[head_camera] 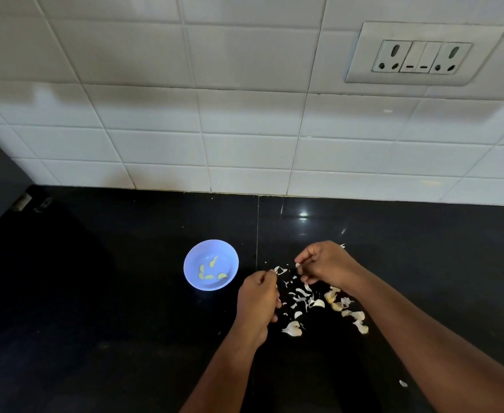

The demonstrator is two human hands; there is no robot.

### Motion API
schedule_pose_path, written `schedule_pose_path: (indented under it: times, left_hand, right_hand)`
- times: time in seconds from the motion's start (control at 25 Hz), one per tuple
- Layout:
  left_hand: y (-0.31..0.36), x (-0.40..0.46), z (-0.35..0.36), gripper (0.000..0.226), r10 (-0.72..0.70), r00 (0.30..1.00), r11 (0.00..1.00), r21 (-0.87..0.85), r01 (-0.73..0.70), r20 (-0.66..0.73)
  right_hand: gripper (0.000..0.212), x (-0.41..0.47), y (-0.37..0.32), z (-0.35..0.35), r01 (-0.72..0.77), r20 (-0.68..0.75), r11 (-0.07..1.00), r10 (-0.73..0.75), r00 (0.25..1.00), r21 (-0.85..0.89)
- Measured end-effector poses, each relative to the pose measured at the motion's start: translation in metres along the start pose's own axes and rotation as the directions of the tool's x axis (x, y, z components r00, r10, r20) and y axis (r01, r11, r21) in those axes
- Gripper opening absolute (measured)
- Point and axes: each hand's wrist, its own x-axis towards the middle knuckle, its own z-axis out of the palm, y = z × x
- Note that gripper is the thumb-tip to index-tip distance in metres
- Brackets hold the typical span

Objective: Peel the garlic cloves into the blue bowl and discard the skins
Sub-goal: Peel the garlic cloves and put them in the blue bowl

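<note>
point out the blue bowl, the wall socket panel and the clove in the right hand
blue bowl (192,257): head view, bare inner wall
wall socket panel (421,57): head view, middle switches
garlic clove (298,265): head view, tip showing at the right hand's fingertips

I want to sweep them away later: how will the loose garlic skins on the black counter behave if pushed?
The garlic skins look thin and curled, so probably very light and floppy, apt to scatter or flutter rather than slide together. On the glossy black counter small flakes may cling flat and resist pinching.
</note>
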Motion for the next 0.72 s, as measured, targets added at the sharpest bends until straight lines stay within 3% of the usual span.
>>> schedule_pose_path:
  times: [0.12, 0.2, 0.36, 0.52, 0.72]
  left_hand:
    - [0.0, -0.001, -0.003, 0.033, 0.048, 0.999, 0.999, 0.023, -0.048, -0.005]
    - [0.001, -0.002, -0.005, 0.038, 0.081, 0.997, 0.995, 0.05, -0.082, 0.003]
    - [-0.004, 0.0, -0.009, 0.042, 0.138, 0.99, 0.984, 0.117, -0.133, -0.037]
    - [-0.009, 0.0, -0.012, 0.026, 0.177, 0.984, 0.958, 0.233, -0.164, -0.035]
    - [-0.009, -0.002, -0.014, 0.02, 0.242, 0.97, 0.846, 0.493, -0.204, -0.015]
  right_hand:
    - [0.013, 0.012, 0.001, 0.005, 0.12, -0.058, 0.927, -0.15, 0.987, -0.355]
    - [0.011, 0.017, 0.007, 0.012, 0.185, -0.076, 0.852, -0.253, 0.965, -0.489]
    - [0.015, 0.019, 0.018, 0.022, 0.162, -0.089, 0.756, -0.28, 0.956, -0.634]
    - [0.011, 0.021, 0.017, 0.014, 0.082, -0.122, 0.758, -0.209, 0.97, -0.647]
    - [0.017, 0.021, 0.008, 0.006, 0.05, -0.079, 0.686, -0.156, 0.985, -0.726]
